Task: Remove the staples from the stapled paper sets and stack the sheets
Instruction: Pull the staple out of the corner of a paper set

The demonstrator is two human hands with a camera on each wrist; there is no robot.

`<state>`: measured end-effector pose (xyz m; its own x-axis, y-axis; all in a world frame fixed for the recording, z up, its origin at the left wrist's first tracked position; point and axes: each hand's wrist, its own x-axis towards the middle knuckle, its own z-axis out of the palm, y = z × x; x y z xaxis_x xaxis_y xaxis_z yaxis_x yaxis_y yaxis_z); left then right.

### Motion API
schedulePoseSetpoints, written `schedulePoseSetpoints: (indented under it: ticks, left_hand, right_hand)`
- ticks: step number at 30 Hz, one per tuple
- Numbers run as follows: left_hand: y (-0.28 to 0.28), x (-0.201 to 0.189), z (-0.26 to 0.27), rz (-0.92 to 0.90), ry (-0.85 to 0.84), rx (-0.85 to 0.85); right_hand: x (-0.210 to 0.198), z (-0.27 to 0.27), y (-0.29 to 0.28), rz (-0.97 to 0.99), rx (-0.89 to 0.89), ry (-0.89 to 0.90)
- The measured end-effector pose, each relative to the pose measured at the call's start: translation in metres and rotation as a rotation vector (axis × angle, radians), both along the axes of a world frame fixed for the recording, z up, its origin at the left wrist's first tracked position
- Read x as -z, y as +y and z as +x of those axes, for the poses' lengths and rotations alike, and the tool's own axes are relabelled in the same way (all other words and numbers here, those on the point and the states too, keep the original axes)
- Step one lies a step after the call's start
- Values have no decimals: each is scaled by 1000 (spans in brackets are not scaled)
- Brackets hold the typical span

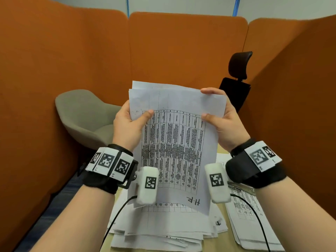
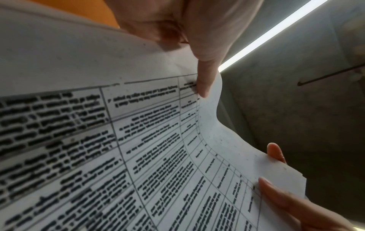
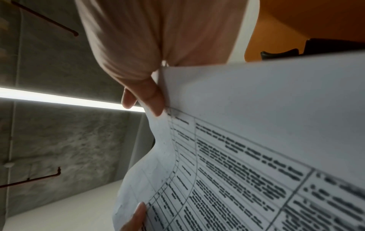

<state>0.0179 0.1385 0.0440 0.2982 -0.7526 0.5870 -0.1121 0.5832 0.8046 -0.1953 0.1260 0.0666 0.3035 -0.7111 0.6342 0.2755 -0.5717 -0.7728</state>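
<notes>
Wrist cameras aside, both hands [image 1: 127, 124] [image 1: 225, 120] pinch the paper set [image 1: 174, 142] above the bench pile [image 1: 163, 230]; I'd square edges before stacking.

sheets [image 1: 174, 142]: matt printed paper | partition [image 1: 181, 48]: orange felt-like cloth | table [image 1: 216, 246]: pale wood

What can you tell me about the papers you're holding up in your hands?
The held papers are a few thin white sheets, edges slightly fanned at the top, printed with a black table of small blurred text. "H.R" is handwritten near the bottom corner. They are lifted above the desk, tilted and gently bowed. The left hand pinches the left edge, thumb on the front; the right hand pinches the right edge likewise. No staple can be made out.
</notes>
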Motion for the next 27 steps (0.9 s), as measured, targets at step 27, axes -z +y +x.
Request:
schedulePoseSetpoints:
  ticks: [27]
  left_hand:
    - [-5, 38, -12, 146, 81, 40]
  right_hand:
    - [30, -11, -5, 310, 237, -35]
